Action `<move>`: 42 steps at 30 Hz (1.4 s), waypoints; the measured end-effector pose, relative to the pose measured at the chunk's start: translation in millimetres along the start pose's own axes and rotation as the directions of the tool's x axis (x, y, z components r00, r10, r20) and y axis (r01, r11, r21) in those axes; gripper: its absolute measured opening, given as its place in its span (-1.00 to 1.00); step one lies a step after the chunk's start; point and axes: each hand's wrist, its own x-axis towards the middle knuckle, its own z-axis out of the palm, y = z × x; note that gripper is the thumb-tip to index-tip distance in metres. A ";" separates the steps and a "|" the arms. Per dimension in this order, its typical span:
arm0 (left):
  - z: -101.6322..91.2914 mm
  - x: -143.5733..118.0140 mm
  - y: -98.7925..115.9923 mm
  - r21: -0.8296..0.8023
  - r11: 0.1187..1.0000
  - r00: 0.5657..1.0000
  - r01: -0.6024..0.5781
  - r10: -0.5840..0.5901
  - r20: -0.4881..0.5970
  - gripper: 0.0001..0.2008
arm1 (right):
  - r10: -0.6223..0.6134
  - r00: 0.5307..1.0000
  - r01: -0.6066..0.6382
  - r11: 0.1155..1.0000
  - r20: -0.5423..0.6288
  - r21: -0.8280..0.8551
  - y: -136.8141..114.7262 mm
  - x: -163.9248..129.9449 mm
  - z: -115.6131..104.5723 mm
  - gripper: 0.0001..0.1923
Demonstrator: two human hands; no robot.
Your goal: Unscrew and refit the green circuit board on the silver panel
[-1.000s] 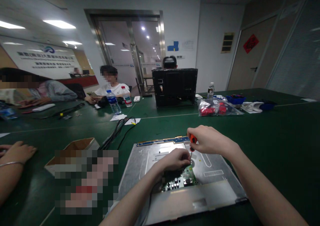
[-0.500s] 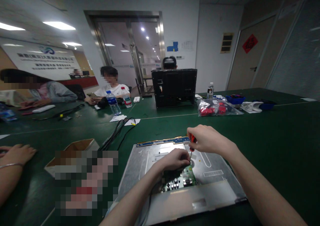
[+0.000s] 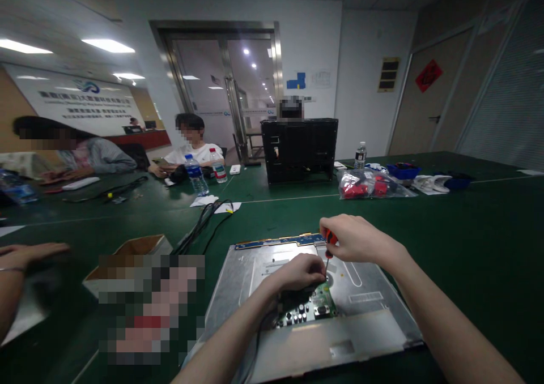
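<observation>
Screwdriver; cables, cardboard box leftward.

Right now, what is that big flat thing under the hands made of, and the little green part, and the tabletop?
The big flat panel looks like bare sheet metal: grey, dull shine, stamped ridges. The green circuit board is probably rigid fibreglass-like board, glossy, carrying dark parts. The table seems covered in a matte green mat, maybe rubber or felt; the look leaves that open.

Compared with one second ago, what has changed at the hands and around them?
Almost nothing at the work: the right hand still holds the screwdriver upright over the circuit board, and the left hand still rests there. The co-worker's hand at the far left has flattened and blurs with movement. The metal panel stayed put.
</observation>
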 end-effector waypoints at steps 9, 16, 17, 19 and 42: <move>-0.5 -0.3 1.6 0.005 1.000 1.000 -0.011 0.011 -0.014 -0.95 | 0.037 0.999 -0.038 0.999 -0.035 -0.031 -0.1 2.7 2.1 -0.83; 0.3 -0.2 0.6 -0.010 1.000 1.000 -0.017 0.017 -0.020 -0.95 | 0.002 1.000 -0.002 1.000 -0.011 -0.008 -1.9 -0.9 -0.3 -0.83; 0.4 -0.1 0.4 -0.011 1.000 1.000 -0.016 0.015 -0.020 -0.94 | -0.003 1.000 0.003 1.000 -0.006 -0.004 -2.1 -1.4 -0.3 -0.83; 0.3 0.0 0.1 -0.012 1.000 1.000 -0.011 0.011 -0.021 -0.94 | 0.001 1.000 -0.001 1.000 -0.005 -0.009 -2.6 -1.7 -0.1 -0.83; -1.2 0.1 -0.4 0.005 1.000 1.000 -0.016 0.016 -0.021 -0.89 | -0.006 1.000 0.006 1.000 0.001 -0.029 -1.3 -1.9 -0.5 -0.79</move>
